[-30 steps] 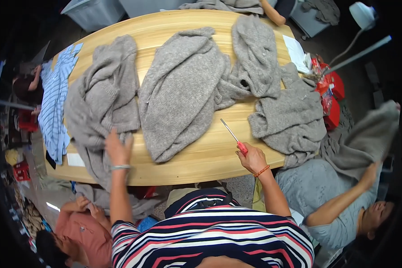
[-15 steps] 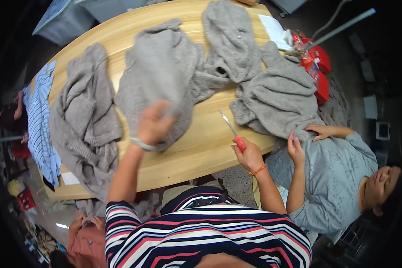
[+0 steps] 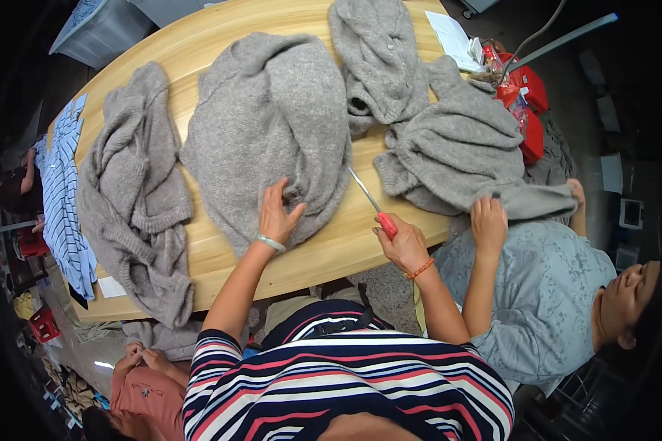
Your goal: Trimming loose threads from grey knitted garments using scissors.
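Note:
A grey-brown knit sweater (image 3: 250, 125) lies spread over the middle of the table. My left hand (image 3: 278, 217) rests on its near part with the fingers apart, a pale bangle at the wrist. To the right, my right hand (image 3: 404, 242) is closed round the handle of a red-handled tool with a slim metal blade (image 3: 368, 192). The blade points up and left, its tip beside the sweater's right edge. Its exact kind cannot be made out.
Similar knits lie at left (image 3: 136, 191), far middle (image 3: 379, 59) and right (image 3: 456, 147) on the wooden table (image 3: 294, 273). A co-worker in grey (image 3: 537, 287) handles the right one. A striped blue garment (image 3: 65, 191) hangs at the left edge; red containers (image 3: 531, 140) stand at right.
My left hand has moved right and opened out on the middle sweater, which now lies wider and rounder. My right hand has shifted slightly left with the tool. The co-worker has drawn out part of the right knit.

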Motion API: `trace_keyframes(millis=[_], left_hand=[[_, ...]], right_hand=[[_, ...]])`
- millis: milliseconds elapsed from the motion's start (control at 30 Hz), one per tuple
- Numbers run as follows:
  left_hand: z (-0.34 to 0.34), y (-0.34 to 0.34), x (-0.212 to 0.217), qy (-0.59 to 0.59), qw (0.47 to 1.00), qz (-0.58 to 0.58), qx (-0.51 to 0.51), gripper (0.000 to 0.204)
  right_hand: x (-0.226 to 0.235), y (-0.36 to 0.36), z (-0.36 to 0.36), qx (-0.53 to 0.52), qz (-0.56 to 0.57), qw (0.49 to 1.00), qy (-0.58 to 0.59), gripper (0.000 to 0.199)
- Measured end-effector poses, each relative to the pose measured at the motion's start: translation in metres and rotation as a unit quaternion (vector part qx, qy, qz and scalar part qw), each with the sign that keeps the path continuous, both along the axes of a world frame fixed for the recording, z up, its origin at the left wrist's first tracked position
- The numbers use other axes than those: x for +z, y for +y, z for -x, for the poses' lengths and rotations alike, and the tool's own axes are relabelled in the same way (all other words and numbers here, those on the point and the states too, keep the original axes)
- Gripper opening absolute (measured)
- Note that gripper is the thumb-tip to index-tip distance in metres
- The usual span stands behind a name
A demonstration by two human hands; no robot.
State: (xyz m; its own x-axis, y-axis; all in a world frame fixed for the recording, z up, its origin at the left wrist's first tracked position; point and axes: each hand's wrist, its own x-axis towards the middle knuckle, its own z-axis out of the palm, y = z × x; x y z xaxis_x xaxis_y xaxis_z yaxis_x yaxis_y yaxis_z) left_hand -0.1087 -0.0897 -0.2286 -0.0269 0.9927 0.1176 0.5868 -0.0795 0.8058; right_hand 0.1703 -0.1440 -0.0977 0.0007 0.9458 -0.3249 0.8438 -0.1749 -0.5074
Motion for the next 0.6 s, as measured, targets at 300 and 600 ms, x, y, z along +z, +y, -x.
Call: trace_keyframes(millis=[300, 600], left_hand=[[-0.017, 0.0, -0.047, -0.442, 0.874, 0.19, 0.067, 0.014], [0.007, -0.017, -0.04, -0.596, 0.759, 0.223, 0.136, 0.013]], right_hand=[[0.013, -0.005, 0.02, 0.153, 0.086, 0.984, -0.021, 0.026], [0.024, -0.009, 0.029, 0.208, 0.126, 0.97, 0.002, 0.027]])
